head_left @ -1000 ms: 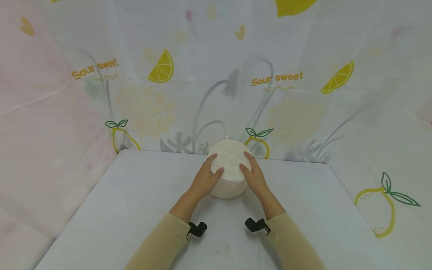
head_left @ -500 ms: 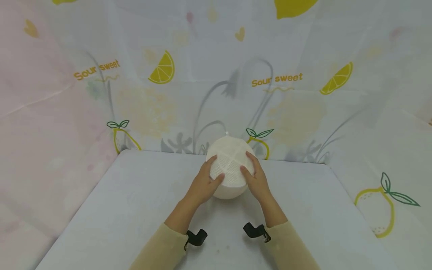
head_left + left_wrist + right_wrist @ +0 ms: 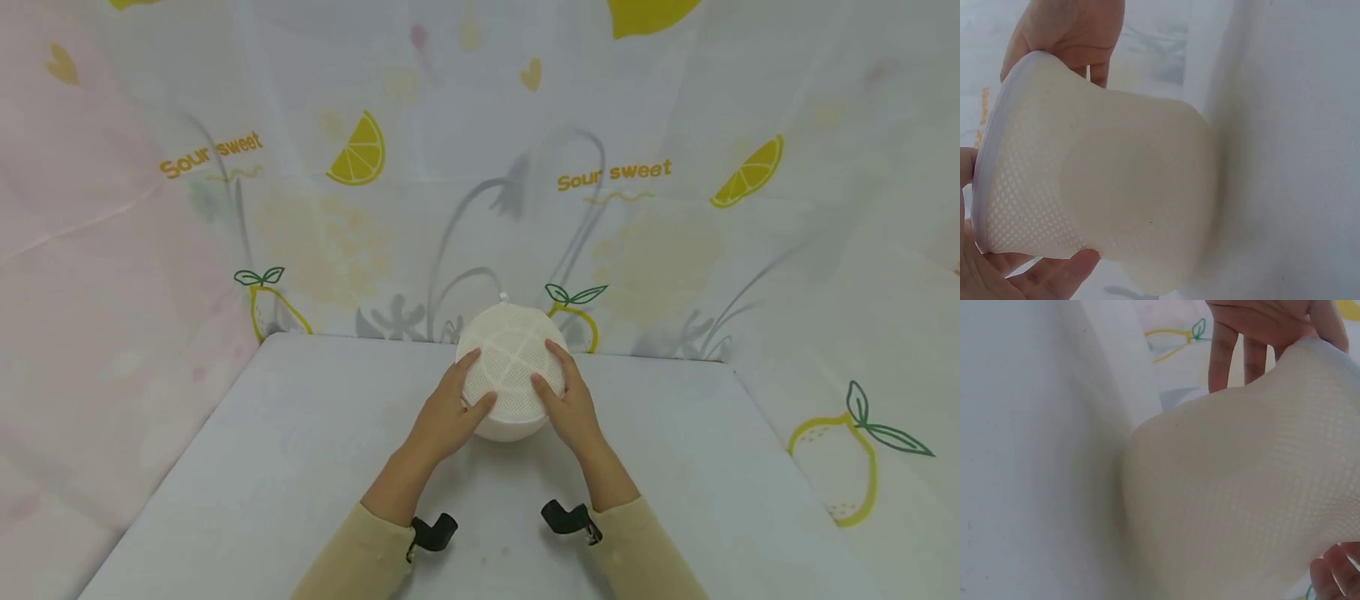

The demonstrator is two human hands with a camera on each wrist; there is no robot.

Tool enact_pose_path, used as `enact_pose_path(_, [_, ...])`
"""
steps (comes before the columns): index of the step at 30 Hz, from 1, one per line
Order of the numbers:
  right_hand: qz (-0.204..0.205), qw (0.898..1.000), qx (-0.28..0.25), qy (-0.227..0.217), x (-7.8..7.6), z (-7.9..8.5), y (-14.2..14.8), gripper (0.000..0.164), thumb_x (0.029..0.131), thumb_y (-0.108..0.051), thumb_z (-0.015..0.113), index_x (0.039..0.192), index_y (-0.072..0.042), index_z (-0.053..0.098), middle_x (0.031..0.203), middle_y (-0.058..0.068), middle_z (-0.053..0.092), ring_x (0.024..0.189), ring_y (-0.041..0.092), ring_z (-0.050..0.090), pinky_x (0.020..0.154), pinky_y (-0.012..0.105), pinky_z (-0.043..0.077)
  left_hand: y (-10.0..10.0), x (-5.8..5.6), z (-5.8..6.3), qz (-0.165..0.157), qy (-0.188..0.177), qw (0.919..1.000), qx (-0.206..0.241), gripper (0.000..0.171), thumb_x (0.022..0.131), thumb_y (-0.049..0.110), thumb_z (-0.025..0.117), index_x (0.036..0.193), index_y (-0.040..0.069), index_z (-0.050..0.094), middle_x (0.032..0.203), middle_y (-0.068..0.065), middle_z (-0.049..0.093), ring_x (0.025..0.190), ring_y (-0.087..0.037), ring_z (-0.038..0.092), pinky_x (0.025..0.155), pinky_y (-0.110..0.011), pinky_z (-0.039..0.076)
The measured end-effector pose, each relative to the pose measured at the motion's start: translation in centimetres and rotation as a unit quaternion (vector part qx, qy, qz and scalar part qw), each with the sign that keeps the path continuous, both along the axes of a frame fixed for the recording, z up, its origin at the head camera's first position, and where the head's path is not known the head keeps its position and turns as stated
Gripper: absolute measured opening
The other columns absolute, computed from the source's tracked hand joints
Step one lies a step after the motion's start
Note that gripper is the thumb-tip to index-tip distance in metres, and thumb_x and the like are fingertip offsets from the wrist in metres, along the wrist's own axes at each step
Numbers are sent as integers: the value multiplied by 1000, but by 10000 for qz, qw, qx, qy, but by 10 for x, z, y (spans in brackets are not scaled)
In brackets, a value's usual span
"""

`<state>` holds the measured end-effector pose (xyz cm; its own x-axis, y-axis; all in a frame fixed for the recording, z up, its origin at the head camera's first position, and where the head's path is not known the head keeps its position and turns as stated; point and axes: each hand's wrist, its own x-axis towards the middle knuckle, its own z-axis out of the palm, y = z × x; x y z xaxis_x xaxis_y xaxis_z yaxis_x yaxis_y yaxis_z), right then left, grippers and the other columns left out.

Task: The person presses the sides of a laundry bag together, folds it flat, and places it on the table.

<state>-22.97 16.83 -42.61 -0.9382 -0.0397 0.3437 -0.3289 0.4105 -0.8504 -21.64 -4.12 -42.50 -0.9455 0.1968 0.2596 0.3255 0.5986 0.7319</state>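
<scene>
A round white mesh laundry bag [image 3: 510, 354] stands on the white table near its back edge, its circular top tilted toward me and a small tab at the rim's far side. My left hand [image 3: 444, 412] grips the bag's left side, thumb on top; my right hand [image 3: 573, 404] grips the right side the same way. In the left wrist view the mesh bag [image 3: 1104, 169] narrows below its rim and bulges at the base, with a smooth round patch showing on its wall. In the right wrist view, fingers [image 3: 1222, 356] lie along the bag's wall [image 3: 1222, 481].
The white table [image 3: 300, 467] spreads around the bag. Behind it hangs a cloth backdrop [image 3: 465, 150] printed with lemons and lettering, with more cloth on both sides. Black wrist cameras [image 3: 435, 532] stick out from the sleeves [image 3: 360, 554].
The bag's top has tipped further toward me, so more of its mesh face and less of its side wall shows. Both hands keep their grip, wrists slightly lower in the head view.
</scene>
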Motion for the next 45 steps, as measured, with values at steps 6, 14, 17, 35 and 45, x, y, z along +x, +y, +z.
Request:
enact_pose_path(6, [217, 9992, -349, 23, 2, 2, -4, 56, 92, -33, 56, 142, -28, 30, 149, 6, 26, 135, 26, 25, 107, 50, 21, 1, -2, 1, -21, -33, 9997, 236, 68, 89, 55, 49, 146, 33, 18, 149, -3, 26, 134, -25, 30, 103, -50, 31])
enact_pose_path(14, [363, 9986, -385, -71, 26, 30, -16, 54, 95, -19, 52, 143, -9, 28, 148, 17, 24, 134, 34, 26, 106, 52, 23, 4, -5, -3, -44, 50, 9943, 1061, 63, 90, 45, 54, 143, 30, 25, 147, -4, 29, 131, -28, 33, 102, -51, 32])
enact_pose_path(17, [377, 9986, -357, -96, 27, 29, -16, 55, 95, -20, 52, 143, -10, 27, 148, 18, 24, 133, 34, 27, 105, 53, 24, 6, -5, -5, -14, 81, 9908, 1351, 61, 89, 44, 55, 142, 30, 28, 146, -7, 31, 130, -29, 35, 100, -52, 34])
enact_pose_path(35, [619, 9951, -760, 90, 9, -4, -12, 55, 94, -30, 53, 142, -27, 27, 146, 8, 27, 120, 28, 42, 97, 51, 37, 13, 0, -4, 53, 199, 9745, 2236, 55, 87, 21, 60, 136, 30, 36, 141, -3, 36, 122, -26, 43, 99, -50, 35])
enact_pose_path(45, [179, 9926, -1201, 7, 8, -5, -10, 52, 91, -28, 57, 138, -27, 35, 146, 4, 29, 128, 25, 34, 102, 50, 31, 16, 1, -11, -181, -239, 9824, 1846, 61, 88, 32, 60, 141, 27, 28, 147, -9, 28, 127, -30, 38, 98, -52, 36])
